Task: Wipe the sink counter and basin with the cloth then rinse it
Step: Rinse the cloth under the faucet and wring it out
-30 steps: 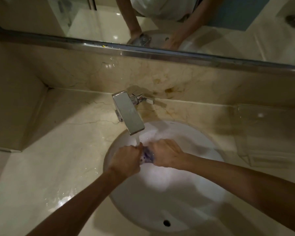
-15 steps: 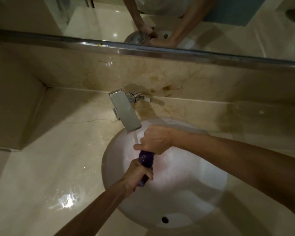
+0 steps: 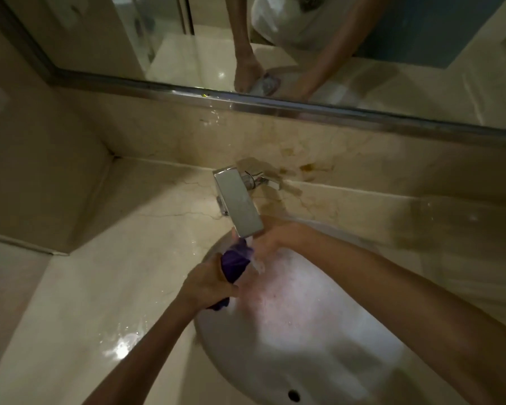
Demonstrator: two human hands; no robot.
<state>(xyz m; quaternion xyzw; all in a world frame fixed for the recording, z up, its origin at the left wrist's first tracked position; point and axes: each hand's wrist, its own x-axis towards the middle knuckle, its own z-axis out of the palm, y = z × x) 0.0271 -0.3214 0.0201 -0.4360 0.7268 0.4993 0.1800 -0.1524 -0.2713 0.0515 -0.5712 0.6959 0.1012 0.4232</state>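
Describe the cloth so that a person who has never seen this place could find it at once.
Start at the white basin set in the beige counter, then find the square chrome faucet over its far rim. Just under the spout, the left hand grips the cloth in the water. It is bunched, wet and dark purple, the only purple thing.

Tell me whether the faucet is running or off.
Running. A stream of water falls from the faucet spout onto the purple cloth gripped in the left hand over the basin.
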